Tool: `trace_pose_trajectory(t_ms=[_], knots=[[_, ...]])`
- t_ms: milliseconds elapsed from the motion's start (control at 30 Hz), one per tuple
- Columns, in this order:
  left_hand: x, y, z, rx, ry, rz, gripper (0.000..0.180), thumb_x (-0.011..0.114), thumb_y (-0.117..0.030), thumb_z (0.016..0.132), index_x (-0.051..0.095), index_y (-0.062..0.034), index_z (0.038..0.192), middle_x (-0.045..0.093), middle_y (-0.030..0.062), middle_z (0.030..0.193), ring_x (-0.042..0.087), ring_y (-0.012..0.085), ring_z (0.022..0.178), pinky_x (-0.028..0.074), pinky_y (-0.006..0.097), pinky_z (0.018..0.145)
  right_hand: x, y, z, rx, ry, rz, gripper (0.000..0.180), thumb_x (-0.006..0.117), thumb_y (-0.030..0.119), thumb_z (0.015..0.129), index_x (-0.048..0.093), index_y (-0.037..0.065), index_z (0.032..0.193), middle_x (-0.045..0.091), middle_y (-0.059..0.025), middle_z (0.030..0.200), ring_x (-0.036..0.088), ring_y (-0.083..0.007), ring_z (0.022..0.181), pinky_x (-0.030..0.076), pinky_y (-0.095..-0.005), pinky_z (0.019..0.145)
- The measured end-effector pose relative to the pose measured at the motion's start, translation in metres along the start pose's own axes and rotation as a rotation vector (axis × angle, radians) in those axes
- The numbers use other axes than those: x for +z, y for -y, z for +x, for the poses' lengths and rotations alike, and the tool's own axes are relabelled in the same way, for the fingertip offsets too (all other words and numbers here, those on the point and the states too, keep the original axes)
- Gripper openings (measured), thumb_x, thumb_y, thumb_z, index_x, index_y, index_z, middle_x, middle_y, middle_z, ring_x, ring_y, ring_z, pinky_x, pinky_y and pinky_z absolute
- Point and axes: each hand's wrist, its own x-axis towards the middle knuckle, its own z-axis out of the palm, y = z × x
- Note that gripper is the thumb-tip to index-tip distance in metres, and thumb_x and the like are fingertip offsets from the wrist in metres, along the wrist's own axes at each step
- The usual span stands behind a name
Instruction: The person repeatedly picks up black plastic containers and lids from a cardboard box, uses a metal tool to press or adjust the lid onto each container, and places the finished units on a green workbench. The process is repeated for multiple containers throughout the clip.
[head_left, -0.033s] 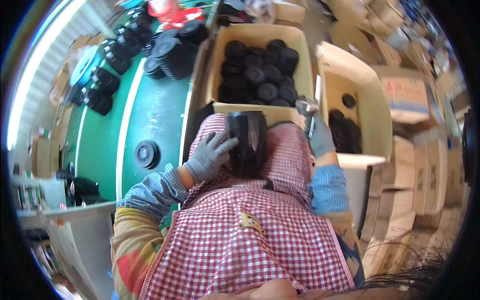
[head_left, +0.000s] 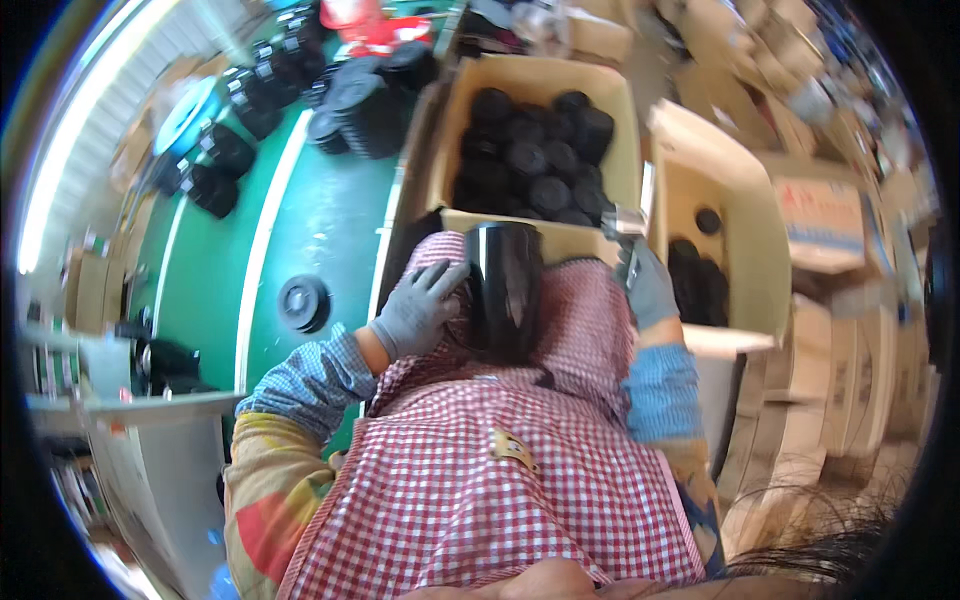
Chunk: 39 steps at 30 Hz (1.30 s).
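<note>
From the head camera, looking down over a red-and-white checked apron [head_left: 500, 480], the left hand [head_left: 418, 310], in a grey knit glove, lay against the left side of a glossy black cylindrical part [head_left: 505, 290] that stood on end on the person's lap, its fingers spread and curved round the wall of the part, so the grasp was partly closed on it rather than clenched. The right hand [head_left: 645, 285], also gloved in grey, was raised just beside the part's right side, closed around a small metal tool [head_left: 625, 222] whose shiny end stuck up above the knuckles; whether that tool touched the black part could not be told. Just beyond the part, touching the apron's far edge, stood an open cardboard box [head_left: 620, 130] filled with many round black pieces [head_left: 535, 160] packed close together. To the right of it a second cardboard box [head_left: 750, 260], flap up, held a few more black pieces [head_left: 695, 275] low in its corner. On the left ran a green floor [head_left: 320, 220] with a white stripe, and a single black disc [head_left: 303, 303] lay on it near the left forearm. Farther up the floor, well apart from the hands, stood stacks of black parts [head_left: 370, 95] in rows.
</note>
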Motion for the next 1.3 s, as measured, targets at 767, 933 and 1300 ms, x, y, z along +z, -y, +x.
trace_pose_trajectory(t_ms=[767,933,1300], knots=[[0.005,0.454,-0.173,-1.11,-1.769,-1.377,0.028,0.067,-0.016,0.098,0.048,-0.0062,0.115,0.059,0.0115,0.107,0.065,0.028,0.085,0.064,0.04,0.068,0.383,-0.202,0.049,-0.326,0.76,-1.271,0.032,0.07,0.032,0.091,0.069,0.01,0.113,0.067,-0.0194,0.112,0.066,-0.0365,0.103,0.052,-0.0445,0.09],[0.005,0.496,-0.157,-1.132,-1.857,-1.385,0.025,0.066,-0.015,0.098,0.05,-0.0096,0.116,0.057,0.0103,0.114,0.06,0.0293,0.1,0.06,0.049,0.086,0.399,-0.181,0.022,-0.496,0.717,-1.402,0.032,0.072,0.031,0.088,0.069,0.008,0.11,0.067,-0.0174,0.106,0.067,-0.0339,0.101,0.052,-0.0432,0.089],[0.002,0.451,-0.256,-1.411,-1.23,-0.187,0.073,0.077,-0.019,0.082,0.046,-0.0068,0.146,0.056,0.0207,0.138,0.059,0.0339,0.119,0.053,0.043,0.096,0.433,-0.167,0.039,-0.786,0.836,-1.867,0.039,0.059,0.049,0.093,0.064,0.014,0.109,0.065,-0.0139,0.114,0.066,-0.0377,0.103,0.052,-0.0501,0.088]])
